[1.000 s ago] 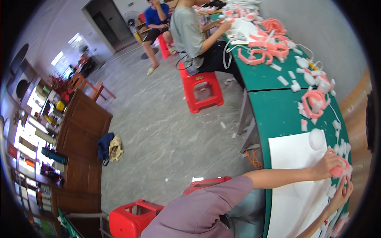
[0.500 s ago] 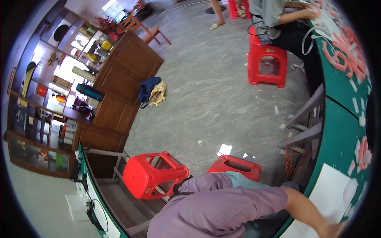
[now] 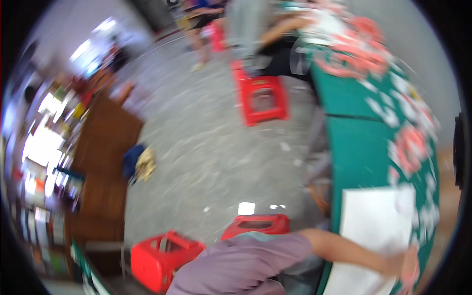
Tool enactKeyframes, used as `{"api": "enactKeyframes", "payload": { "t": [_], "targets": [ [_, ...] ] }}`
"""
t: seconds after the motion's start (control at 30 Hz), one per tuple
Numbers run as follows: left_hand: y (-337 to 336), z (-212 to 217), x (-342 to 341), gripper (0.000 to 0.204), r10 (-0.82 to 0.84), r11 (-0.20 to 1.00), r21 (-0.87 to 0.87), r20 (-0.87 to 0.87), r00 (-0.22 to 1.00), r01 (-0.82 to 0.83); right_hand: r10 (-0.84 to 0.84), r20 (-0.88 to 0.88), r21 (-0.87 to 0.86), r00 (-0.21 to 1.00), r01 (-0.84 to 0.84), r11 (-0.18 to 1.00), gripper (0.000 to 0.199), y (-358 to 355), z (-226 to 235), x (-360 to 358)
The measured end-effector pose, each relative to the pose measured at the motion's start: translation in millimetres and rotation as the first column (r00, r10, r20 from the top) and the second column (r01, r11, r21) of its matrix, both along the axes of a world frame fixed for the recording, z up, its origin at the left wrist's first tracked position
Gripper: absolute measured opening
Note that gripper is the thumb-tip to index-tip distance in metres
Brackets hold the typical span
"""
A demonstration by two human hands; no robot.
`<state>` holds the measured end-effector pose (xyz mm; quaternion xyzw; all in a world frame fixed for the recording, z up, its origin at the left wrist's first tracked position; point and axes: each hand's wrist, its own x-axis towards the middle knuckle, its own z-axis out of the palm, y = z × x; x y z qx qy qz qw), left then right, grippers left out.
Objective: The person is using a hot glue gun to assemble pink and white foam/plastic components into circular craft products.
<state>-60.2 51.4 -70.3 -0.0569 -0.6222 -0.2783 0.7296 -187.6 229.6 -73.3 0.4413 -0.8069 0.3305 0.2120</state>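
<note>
Blurred overhead view of a person in a purple top, whose left arm stretches across a white sheet (image 3: 376,216) on a green surface (image 3: 361,160). The left hand (image 3: 395,265) is at a pink piece (image 3: 411,265) near the sheet's right edge, low in view; blur hides whether the fingers grip it, so I cannot tell. The right hand cannot be made out at the lower edge. Beyond the sheet lie white bits (image 3: 427,215), a pink coil (image 3: 412,147) and, farther up, a pink heap (image 3: 356,56). A co-worker (image 3: 248,29) sits there on a red stool (image 3: 265,101). Left, across the grey floor (image 3: 196,147), stands a brown cabinet (image 3: 103,162).
</note>
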Motion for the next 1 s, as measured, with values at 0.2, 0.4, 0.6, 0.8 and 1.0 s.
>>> {"api": "enactKeyframes", "payload": {
  "t": [0.2,0.4,0.6,0.8,1.0],
  "targets": [
    [0.1,-4.7,27.3,0.031,-0.085,0.990,-0.084,0.307,0.948,0.116,0.075,0.360,-0.258,0.930,0.022,0.966,0.016,-12.3,42.4,89.1],
    [-14.2,14.9,47.5,0.035,-0.108,0.992,-0.012,0.459,0.882,0.128,0.071,0.472,-0.393,0.879,0.137,0.909,0.015,-52.1,79.6,135.2],
    [-13.4,19.4,44.7,0.041,-0.108,0.981,-0.099,0.434,0.895,0.167,0.093,0.539,-0.393,0.837,0.153,0.907,0.016,-53.7,70.6,128.6],
    [-18.3,10.0,43.7,0.040,-0.109,0.990,-0.029,0.469,0.876,0.138,0.138,0.563,-0.431,0.815,0.146,0.891,0.015,-58.9,57.8,124.4],
    [-18.8,12.6,42.4,0.035,-0.055,0.996,-0.042,0.458,0.887,0.084,0.182,0.514,-0.500,0.838,0.120,0.858,0.014,-67.2,54.2,124.8]
  ]
}}
